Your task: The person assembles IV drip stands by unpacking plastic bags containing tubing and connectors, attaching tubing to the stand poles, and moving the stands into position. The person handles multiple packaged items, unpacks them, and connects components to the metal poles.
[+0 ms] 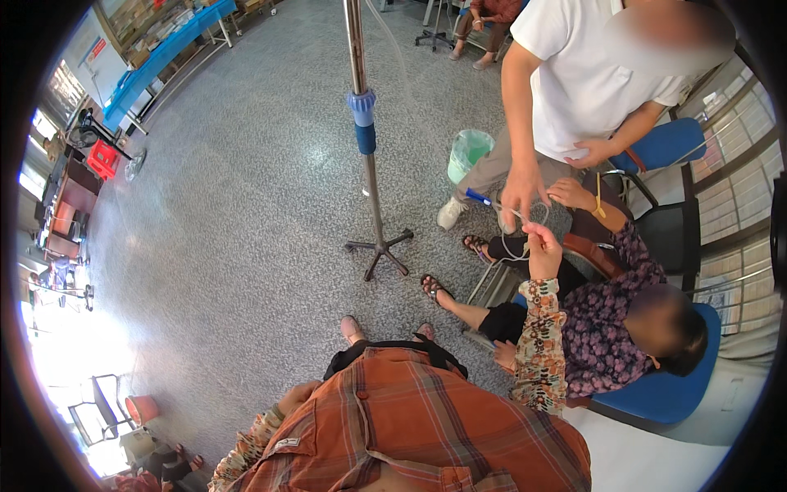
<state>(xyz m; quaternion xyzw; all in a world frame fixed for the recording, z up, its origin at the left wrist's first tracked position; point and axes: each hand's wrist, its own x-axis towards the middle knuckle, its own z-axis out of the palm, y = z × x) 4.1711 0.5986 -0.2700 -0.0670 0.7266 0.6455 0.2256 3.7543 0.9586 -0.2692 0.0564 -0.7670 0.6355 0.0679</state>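
Presently, we find the right hand (544, 252) fingertip-gripping thin tubing (502, 244) near a seated person (602, 344), just beside a white-shirted co-worker's hand (522, 193); a blue end piece (477, 196) tips it. We note the left hand (298, 397) beside the plaid shirt (402, 410); its grip we cannot tell.

Seen from above, we wear a rust-orange shirt (459, 418) in dark and pale plaid, a round button (362, 395) at the front and a small whitish label (287, 443) at left, with cream-and-orange patterned sleeves (541, 353), black bottoms (334, 366) and pinkish shoes (351, 328).
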